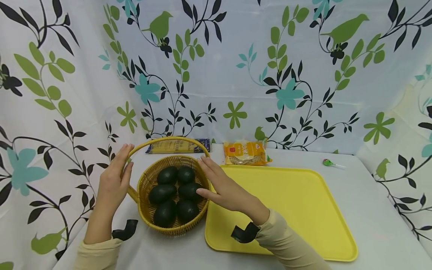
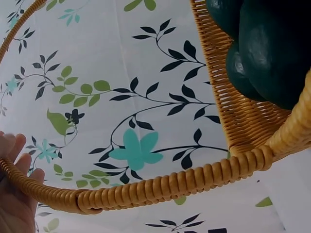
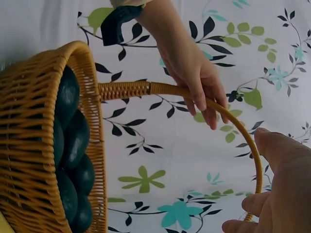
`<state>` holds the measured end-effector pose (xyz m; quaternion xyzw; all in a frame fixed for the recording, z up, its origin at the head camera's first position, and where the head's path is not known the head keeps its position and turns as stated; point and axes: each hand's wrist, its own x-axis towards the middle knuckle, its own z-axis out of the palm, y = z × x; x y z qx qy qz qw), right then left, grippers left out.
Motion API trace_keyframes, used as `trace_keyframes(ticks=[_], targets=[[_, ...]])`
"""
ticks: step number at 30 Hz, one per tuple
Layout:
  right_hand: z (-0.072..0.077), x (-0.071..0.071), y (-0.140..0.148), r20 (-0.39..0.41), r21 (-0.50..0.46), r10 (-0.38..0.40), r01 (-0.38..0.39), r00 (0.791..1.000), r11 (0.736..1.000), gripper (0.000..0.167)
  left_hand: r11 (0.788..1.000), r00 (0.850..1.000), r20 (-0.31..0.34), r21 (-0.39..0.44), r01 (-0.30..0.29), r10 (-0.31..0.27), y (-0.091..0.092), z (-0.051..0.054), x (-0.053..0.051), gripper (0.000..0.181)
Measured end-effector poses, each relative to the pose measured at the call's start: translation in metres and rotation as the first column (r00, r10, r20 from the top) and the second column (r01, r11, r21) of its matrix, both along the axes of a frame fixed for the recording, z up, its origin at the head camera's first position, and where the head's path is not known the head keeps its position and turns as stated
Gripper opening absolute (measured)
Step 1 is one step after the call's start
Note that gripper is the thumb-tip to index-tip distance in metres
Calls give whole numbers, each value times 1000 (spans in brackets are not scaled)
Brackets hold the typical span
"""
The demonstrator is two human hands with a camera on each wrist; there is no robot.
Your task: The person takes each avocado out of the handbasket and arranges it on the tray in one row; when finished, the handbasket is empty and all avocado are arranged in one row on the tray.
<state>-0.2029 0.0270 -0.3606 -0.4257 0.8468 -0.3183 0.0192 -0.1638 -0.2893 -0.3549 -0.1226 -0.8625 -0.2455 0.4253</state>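
Observation:
Several dark green oval fruits [image 1: 162,194] lie in a round wicker basket [image 1: 175,229], its arched handle [image 1: 168,138] standing up. My left hand [image 1: 113,183] is at the handle's left side, fingers nearly straight; the handle [image 3: 170,89] passes between its thumb and fingers in the right wrist view. My right hand [image 1: 229,189], fingers extended, touches or nearly touches the handle's right side, thumb over the basket's rim. The right wrist view shows both the left hand [image 3: 192,68] and the right hand [image 3: 286,184] along the handle. Fruits [image 2: 272,53] also show in the left wrist view.
A yellow tray [image 1: 280,210] lies right of the basket, close to its rim. Along the back of the white table are a long yellow package [image 1: 179,146] and an orange packet [image 1: 245,153]. A wrapped lollipop [image 1: 329,162] lies at the back right. Patterned cloth hangs behind.

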Motion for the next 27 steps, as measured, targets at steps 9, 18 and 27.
trace_keyframes(ticks=[9, 18, 27], targets=[[-25, 8, -29, 167, 16, 43, -47, 985, 999, 72, 1000, 1000, 3, 10, -22, 22, 2, -1, 1, 55], [-37, 6, -48, 162, 77, -9, -3, 987, 997, 72, 1000, 1000, -11, 8, -16, 17, 1, -1, -1, 56], [-36, 5, -55, 193, 119, -31, 8, 981, 993, 74, 1000, 1000, -13, 1, -13, 13, 1, -1, -1, 57]])
